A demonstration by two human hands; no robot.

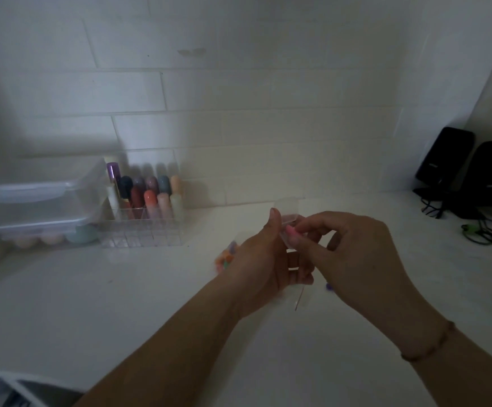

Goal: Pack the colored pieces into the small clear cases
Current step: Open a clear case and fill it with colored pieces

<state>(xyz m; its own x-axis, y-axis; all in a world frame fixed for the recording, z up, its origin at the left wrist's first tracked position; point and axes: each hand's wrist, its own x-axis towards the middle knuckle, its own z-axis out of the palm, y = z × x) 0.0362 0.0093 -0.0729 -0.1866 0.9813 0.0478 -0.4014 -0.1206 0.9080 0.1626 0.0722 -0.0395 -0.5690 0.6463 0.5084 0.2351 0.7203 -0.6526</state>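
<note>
**Loading a pink piece into a tiny clear case, mid-air**

Starting nearest: two bare forearms come up from the bottom edge, the right one wearing a thin bracelet (428,345) at the wrist. Both hands meet above the white counter (121,304), held up off it, probably so the case can be tilted toward the eyes in this dim light.

The left hand (264,259) is curled round the small clear case (287,227), thumb up along its left side, lid apparently flipped open at the top. That grip looks like it's just steadying the case so the other hand can aim. The right hand (353,254) has its fingertips pinched on one pink piece (291,230) right at the case's mouth, other fingers loosely curled. Can't tell if the piece is already inside or only touching the rim, it's too blurry.

On the counter just left of the left hand sits a little heap of colored pieces (224,258); no way to count them. One purple piece (329,287) lies alone under the right hand.

Farther back left: one clear divided organizer (142,230) with roughly a dozen colored tubes standing in it, and two stacked lidded tubs (39,207). Far right corner: two black speakers (467,168) with tangled cables.
</note>
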